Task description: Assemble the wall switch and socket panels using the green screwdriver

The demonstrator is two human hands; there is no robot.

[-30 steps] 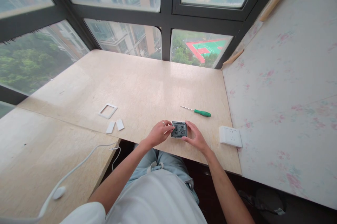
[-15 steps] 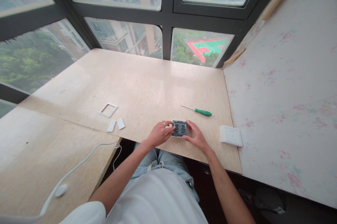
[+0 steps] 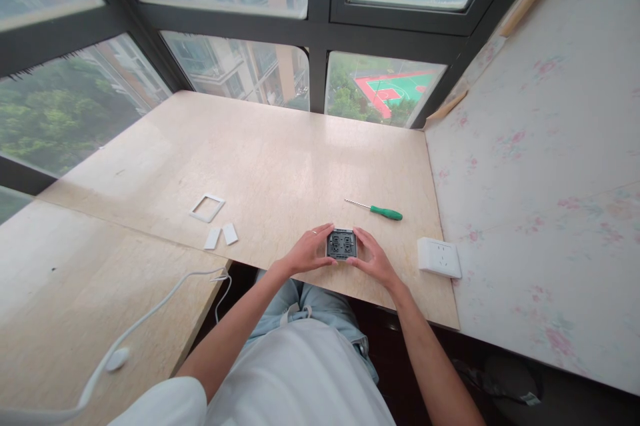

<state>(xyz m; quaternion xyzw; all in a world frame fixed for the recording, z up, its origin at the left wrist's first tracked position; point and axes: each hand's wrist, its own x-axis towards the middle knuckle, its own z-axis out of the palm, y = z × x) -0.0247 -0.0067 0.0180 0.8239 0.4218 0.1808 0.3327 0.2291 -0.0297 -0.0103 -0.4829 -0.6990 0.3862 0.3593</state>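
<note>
Both my hands hold a small dark grey switch module (image 3: 341, 243) just above the near edge of the beige stone sill (image 3: 280, 166). My left hand (image 3: 309, 253), with a ring on one finger, grips the module's left side with curled fingers. On the module's right side my right hand (image 3: 373, 261) pinches it between thumb and fingers. The module's face, with two dark inserts, points up at the camera.
A green-handled screwdriver (image 3: 377, 211) lies just beyond my right hand. A white wall socket (image 3: 439, 257) rests at the sill's right end. At left lie a white square frame (image 3: 207, 207) and two white rocker caps (image 3: 221, 236). A white cable (image 3: 145, 319) crosses the lower left slab.
The switch module has tilted up a little in my hands, and my left fingers have shifted further round its left edge. Everything on the sill stays put.
</note>
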